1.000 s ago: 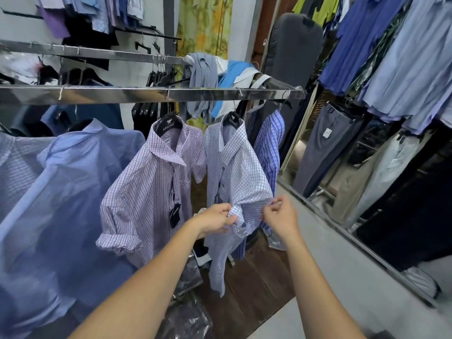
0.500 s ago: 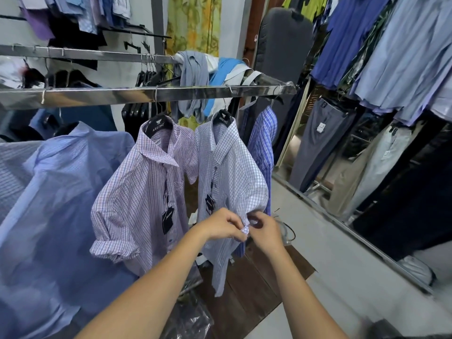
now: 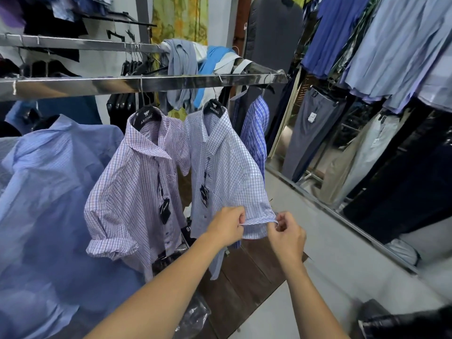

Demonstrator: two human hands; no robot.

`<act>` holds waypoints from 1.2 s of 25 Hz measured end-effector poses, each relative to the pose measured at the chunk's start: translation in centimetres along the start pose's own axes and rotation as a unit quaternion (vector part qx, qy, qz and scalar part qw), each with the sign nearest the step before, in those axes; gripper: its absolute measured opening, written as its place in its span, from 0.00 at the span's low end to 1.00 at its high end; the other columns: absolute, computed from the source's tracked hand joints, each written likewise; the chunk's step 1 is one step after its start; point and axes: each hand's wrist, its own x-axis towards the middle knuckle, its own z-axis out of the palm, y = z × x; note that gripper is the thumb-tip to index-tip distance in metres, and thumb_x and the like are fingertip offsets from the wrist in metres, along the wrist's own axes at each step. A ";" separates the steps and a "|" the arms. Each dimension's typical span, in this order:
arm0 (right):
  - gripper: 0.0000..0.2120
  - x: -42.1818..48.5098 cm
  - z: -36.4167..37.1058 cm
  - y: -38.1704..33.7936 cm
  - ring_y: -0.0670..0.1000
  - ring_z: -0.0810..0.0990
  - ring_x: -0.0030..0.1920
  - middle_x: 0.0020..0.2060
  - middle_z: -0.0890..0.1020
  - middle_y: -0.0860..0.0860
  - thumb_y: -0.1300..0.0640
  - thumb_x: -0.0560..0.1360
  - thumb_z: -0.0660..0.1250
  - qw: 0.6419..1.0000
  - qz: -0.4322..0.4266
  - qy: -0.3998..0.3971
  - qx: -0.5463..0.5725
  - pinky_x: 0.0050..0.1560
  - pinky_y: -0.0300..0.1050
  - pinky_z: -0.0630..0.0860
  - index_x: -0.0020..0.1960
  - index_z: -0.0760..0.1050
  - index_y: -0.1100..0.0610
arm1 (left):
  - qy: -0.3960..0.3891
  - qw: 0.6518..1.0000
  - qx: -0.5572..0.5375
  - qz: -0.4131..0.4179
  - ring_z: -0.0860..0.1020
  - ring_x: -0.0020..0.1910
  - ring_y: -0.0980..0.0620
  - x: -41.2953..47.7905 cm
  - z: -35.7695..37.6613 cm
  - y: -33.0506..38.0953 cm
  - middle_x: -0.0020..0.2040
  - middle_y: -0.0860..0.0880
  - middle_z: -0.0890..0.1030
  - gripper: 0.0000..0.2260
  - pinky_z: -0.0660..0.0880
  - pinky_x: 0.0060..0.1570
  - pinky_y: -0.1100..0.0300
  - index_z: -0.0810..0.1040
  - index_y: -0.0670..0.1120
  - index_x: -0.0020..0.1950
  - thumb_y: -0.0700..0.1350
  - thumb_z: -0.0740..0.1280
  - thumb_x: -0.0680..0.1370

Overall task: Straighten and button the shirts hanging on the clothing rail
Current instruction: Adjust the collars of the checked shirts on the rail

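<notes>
While the sleeve hem [image 3: 259,220] is being drawn flat, both hands are being kept closed in pinches. The left hand [image 3: 227,227], at six o'clock, is gripping the hem's inner end between its thumb and curled fingers. The right hand [image 3: 287,234], at five o'clock, is nipping the outer end. Nothing else is being held.

Beyond them, the blue-checked shirt [image 3: 220,155] is being carried by a black hanger [image 3: 214,109] on the clothing rail [image 3: 146,83] at twelve o'clock. The purple-checked shirt [image 3: 127,192] is hanging just beside it at nine o'clock. A swing tag [image 3: 204,194] is dangling down the front, and whether every button is done cannot be told.

Trouble is being risked mainly by the pull. Too hard a sideways tug is likely to be dragging the shoulder off the hanger or tilting it. Uneven tension between the two pinches would be setting a crease into the hem, and a wide elbow could be knocking the neighbouring shirt askew.
</notes>
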 end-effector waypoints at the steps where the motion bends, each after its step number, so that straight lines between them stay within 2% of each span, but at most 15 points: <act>1: 0.09 -0.2 -0.6 0.4 0.52 0.74 0.31 0.28 0.75 0.48 0.60 0.70 0.72 1.000 0.003 -0.002 -0.012 0.33 0.46 0.71 0.39 0.72 0.52 | -0.007 1.000 0.009 -0.008 0.74 0.40 0.49 0.1 0.8 -0.1 0.39 0.54 0.73 0.11 0.72 0.36 0.53 0.69 0.51 0.40 0.35 0.65 0.71; 5: 0.13 -0.7 -2.2 2.0 0.49 0.70 0.29 0.27 0.72 0.48 0.64 0.70 0.70 0.998 -0.010 -0.041 -0.041 0.31 0.41 0.67 0.37 0.68 0.51 | -0.011 0.999 0.034 -0.016 0.70 0.36 0.51 -0.4 3.5 -1.0 0.36 0.54 0.70 0.12 0.59 0.28 0.59 0.68 0.49 0.39 0.32 0.63 0.70; 7: 0.14 -0.7 -2.4 3.0 0.48 0.70 0.30 0.29 0.72 0.47 0.65 0.70 0.69 0.995 -0.025 -0.089 -0.044 0.33 0.44 0.70 0.37 0.68 0.49 | -0.017 0.999 0.047 0.001 0.70 0.37 0.52 -0.9 4.4 -1.4 0.36 0.54 0.70 0.12 0.62 0.30 0.59 0.68 0.49 0.38 0.31 0.62 0.71; 10: 0.15 -0.2 -2.7 4.4 0.48 0.78 0.37 0.39 0.77 0.46 0.65 0.67 0.70 0.991 -0.041 -0.116 -0.055 0.42 0.49 0.78 0.36 0.73 0.46 | -0.032 0.995 0.074 0.055 0.69 0.42 0.52 -1.2 5.4 -2.1 0.40 0.54 0.70 0.12 0.70 0.40 0.55 0.67 0.49 0.39 0.30 0.61 0.70; 12: 0.14 0.7 -2.8 4.0 0.51 0.81 0.45 0.44 0.79 0.46 0.69 0.66 0.71 0.989 -0.020 -0.146 -0.013 0.49 0.43 0.80 0.36 0.75 0.50 | -0.021 0.995 0.074 0.065 0.68 0.42 0.53 -1.3 5.7 -2.5 0.39 0.54 0.70 0.12 0.68 0.40 0.56 0.67 0.49 0.38 0.31 0.61 0.69; 13: 0.13 1.1 -3.0 3.1 0.53 0.82 0.49 0.46 0.80 0.46 0.71 0.67 0.71 0.984 0.014 -0.176 0.032 0.48 0.38 0.79 0.39 0.73 0.54 | -0.015 0.995 0.074 0.068 0.68 0.42 0.53 -1.4 5.8 -2.5 0.39 0.55 0.69 0.12 0.66 0.39 0.56 0.66 0.49 0.38 0.32 0.61 0.69; 15: 0.13 2.0 -2.8 0.9 0.54 0.82 0.52 0.50 0.82 0.48 0.68 0.71 0.72 0.961 0.082 -0.235 0.117 0.42 0.36 0.78 0.46 0.71 0.55 | -0.012 0.994 0.076 0.072 0.68 0.41 0.53 -1.3 5.8 -2.4 0.38 0.56 0.69 0.12 0.65 0.38 0.57 0.66 0.50 0.37 0.33 0.63 0.69; 16: 0.14 2.5 -2.5 0.0 0.52 0.83 0.52 0.51 0.82 0.48 0.62 0.72 0.75 0.958 0.090 -0.246 0.117 0.40 0.37 0.78 0.50 0.71 0.54 | -0.014 0.995 0.074 0.073 0.69 0.40 0.52 -1.3 5.7 -2.3 0.37 0.56 0.69 0.13 0.66 0.38 0.57 0.65 0.51 0.36 0.34 0.63 0.69; 18: 0.17 3.3 -2.0 -0.3 0.50 0.83 0.49 0.49 0.83 0.48 0.54 0.70 0.78 0.968 0.054 -0.243 0.035 0.42 0.43 0.80 0.55 0.77 0.53 | -0.026 0.997 0.045 0.062 0.71 0.39 0.52 -1.2 5.4 -2.2 0.34 0.56 0.69 0.13 0.69 0.37 0.56 0.64 0.53 0.34 0.35 0.63 0.68; 21: 0.08 4.3 -1.9 0.8 0.54 0.85 0.45 0.42 0.87 0.51 0.53 0.71 0.77 0.965 0.038 -0.255 -0.044 0.47 0.56 0.82 0.48 0.85 0.54 | -0.011 0.991 -0.127 -0.037 0.71 0.33 0.54 -1.3 5.1 -3.2 0.30 0.56 0.71 0.10 0.68 0.34 0.59 0.68 0.51 0.32 0.37 0.65 0.64; 22: 0.08 4.4 -2.2 1.0 0.54 0.86 0.44 0.41 0.87 0.51 0.51 0.71 0.77 0.963 0.050 -0.261 -0.045 0.48 0.57 0.82 0.47 0.86 0.54 | 0.012 0.975 -0.195 -0.103 0.70 0.32 0.54 -1.1 5.0 -3.6 0.30 0.55 0.71 0.10 0.67 0.34 0.59 0.68 0.50 0.32 0.38 0.67 0.64; 24: 0.09 4.6 -2.9 1.1 0.53 0.86 0.44 0.41 0.87 0.49 0.50 0.71 0.78 0.958 0.069 -0.275 -0.032 0.49 0.57 0.83 0.47 0.86 0.54 | 0.018 0.915 -0.328 -0.235 0.71 0.34 0.51 -0.6 4.8 -4.3 0.33 0.51 0.71 0.09 0.69 0.38 0.56 0.69 0.48 0.35 0.42 0.69 0.71; 26: 0.05 4.6 -3.4 1.1 0.51 0.86 0.46 0.43 0.88 0.48 0.53 0.73 0.76 0.954 0.073 -0.289 -0.022 0.51 0.55 0.83 0.48 0.86 0.53 | -0.060 0.827 -0.456 -0.323 0.77 0.43 0.51 -0.2 4.7 -4.3 0.42 0.50 0.78 0.08 0.75 0.47 0.53 0.75 0.47 0.44 0.50 0.65 0.79; 28: 0.04 4.5 -3.5 0.9 0.52 0.86 0.47 0.44 0.88 0.49 0.56 0.76 0.74 0.950 0.072 -0.302 -0.022 0.53 0.55 0.83 0.49 0.86 0.53 | -0.121 0.776 -0.525 -0.327 0.79 0.56 0.49 0.1 5.0 -4.3 0.55 0.50 0.80 0.14 0.75 0.58 0.52 0.76 0.49 0.58 0.57 0.60 0.83; 30: 0.05 4.6 -3.6 1.0 0.51 0.87 0.45 0.44 0.88 0.50 0.59 0.75 0.74 0.947 0.081 -0.310 -0.020 0.53 0.54 0.83 0.51 0.86 0.54 | -0.124 0.749 -0.567 -0.319 0.78 0.61 0.48 0.3 5.1 -3.7 0.59 0.49 0.80 0.15 0.74 0.62 0.52 0.75 0.50 0.62 0.58 0.60 0.82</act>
